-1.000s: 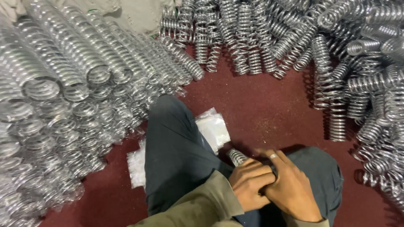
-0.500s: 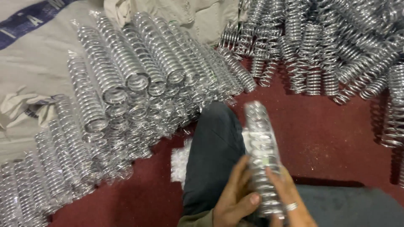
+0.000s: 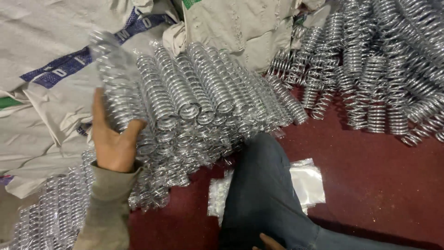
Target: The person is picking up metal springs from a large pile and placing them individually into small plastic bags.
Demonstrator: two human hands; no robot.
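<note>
- Now the bagged spring (image 3: 111, 69) sits up at the left, over the stacked coil springs (image 3: 208, 97) beside the woven sacks (image 3: 46, 60), no longer above the knee (image 3: 263, 185).
- Left hand (image 3: 113, 143) has swung out, fingers clamped around it.
- Right hand (image 3: 270, 241): only fingertips show; grip cannot be told.

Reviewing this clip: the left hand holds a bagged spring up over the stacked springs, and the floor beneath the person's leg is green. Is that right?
Not quite. In the head view the floor is dark red, not green. The rest stands: the left hand holds a bagged spring up over the stacked springs.
</note>
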